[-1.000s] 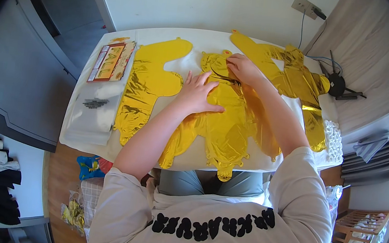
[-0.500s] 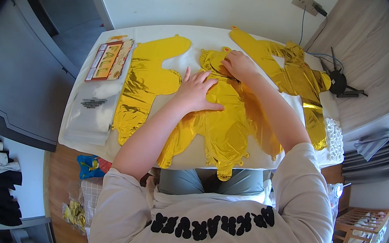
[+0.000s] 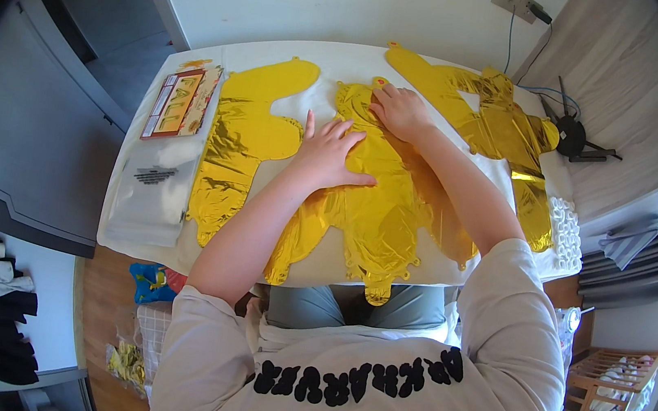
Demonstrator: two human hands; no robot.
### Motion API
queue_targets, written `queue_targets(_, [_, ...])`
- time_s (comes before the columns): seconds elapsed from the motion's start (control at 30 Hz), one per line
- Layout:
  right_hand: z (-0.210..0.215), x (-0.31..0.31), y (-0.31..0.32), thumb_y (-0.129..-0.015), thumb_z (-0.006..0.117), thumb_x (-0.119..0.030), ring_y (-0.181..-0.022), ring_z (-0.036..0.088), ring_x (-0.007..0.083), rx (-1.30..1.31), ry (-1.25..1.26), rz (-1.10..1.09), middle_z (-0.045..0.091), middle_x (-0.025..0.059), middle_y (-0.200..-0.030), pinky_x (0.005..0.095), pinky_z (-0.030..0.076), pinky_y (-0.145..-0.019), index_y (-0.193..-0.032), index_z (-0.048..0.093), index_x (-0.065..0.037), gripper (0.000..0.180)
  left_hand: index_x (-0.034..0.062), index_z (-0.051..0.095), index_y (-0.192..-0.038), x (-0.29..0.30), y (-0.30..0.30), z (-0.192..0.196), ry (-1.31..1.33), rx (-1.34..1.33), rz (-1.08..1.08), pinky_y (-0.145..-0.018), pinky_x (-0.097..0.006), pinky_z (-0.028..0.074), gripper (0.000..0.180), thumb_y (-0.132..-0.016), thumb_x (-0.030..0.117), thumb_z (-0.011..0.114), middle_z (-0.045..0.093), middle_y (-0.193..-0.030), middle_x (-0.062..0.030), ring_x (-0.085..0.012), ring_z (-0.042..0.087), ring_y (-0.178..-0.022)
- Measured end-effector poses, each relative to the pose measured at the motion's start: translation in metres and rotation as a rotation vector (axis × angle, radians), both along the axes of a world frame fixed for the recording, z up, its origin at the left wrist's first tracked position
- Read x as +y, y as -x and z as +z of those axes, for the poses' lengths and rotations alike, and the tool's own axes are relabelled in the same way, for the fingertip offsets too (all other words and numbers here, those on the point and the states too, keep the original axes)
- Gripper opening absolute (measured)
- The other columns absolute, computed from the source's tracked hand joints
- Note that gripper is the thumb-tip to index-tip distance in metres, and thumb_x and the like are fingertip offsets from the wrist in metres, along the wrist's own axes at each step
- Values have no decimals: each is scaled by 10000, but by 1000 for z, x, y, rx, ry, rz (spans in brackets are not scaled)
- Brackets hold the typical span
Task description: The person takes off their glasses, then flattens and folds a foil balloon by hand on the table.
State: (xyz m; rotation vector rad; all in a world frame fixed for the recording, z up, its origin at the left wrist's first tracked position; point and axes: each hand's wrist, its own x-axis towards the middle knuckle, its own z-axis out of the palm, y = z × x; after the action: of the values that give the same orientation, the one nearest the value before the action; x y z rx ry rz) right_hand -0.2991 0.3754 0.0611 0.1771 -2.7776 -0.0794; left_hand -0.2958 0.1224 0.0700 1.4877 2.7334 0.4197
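Observation:
A flat, uninflated gold foil balloon (image 3: 379, 228) lies across the middle of the white table, its lower tabs reaching over the near edge. My left hand (image 3: 330, 155) rests on its upper left side, fingers spread and thumb out to the right. Near the balloon's far end, by a small red-marked tab, my right hand (image 3: 402, 116) lies on the foil with its fingers stretched over it. A second flat gold foil balloon (image 3: 253, 122) is spread to the left. To the right lies more gold foil (image 3: 512, 121), partly crumpled.
A printed card pack (image 3: 183, 104) sits at the table's left, above a clear plastic bag (image 3: 151, 196). At the right stand a black router (image 3: 572, 137) with cables and a stack of white rings (image 3: 564, 234). A wall socket (image 3: 520, 3) is behind.
My right hand's fingers have flattened over the foil near the far end, where a raised fold showed before. The left hand stays in nearly the same place.

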Motion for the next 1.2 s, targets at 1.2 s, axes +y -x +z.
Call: queue_targets(1.2, [56,0,-225,-907,722,-555,-1058,669,370,-401,673,-620,698,218,-1133,452,525,-927,-1169,648,-7,611,99,512,-1536,1,4,5,47,-26,-37,-1293,-587,10,1103,-731,826,713,381,-1649,-232,-293,304,-1576])
